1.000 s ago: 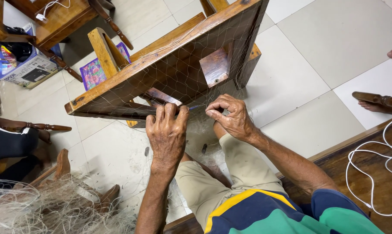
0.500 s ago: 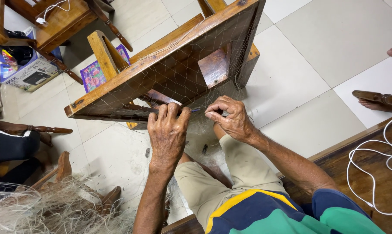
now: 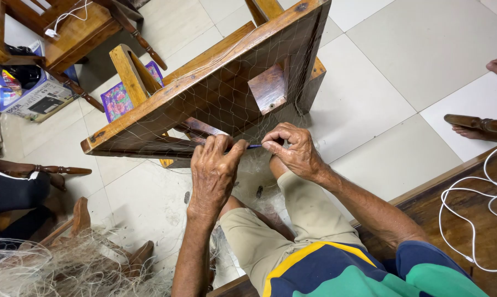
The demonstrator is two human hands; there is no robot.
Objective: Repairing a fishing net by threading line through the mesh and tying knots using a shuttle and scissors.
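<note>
A fine pale fishing net is draped over an overturned wooden chair in front of me. My left hand pinches the net strands near the chair's lower edge. My right hand is closed on a thin dark blue netting needle whose tip points toward my left fingers. The two hands are almost touching. I sit with my knees under them, in beige shorts.
A heap of loose net lies at the lower left by wooden furniture. A cardboard box and another wooden chair stand at the upper left. A white cable lies on a wooden surface at the right. Another person's foot rests on the tiles.
My right hand has shifted slightly left along the net's edge, bringing the needle closer to my left fingers. My left hand keeps its pinch on the net.
</note>
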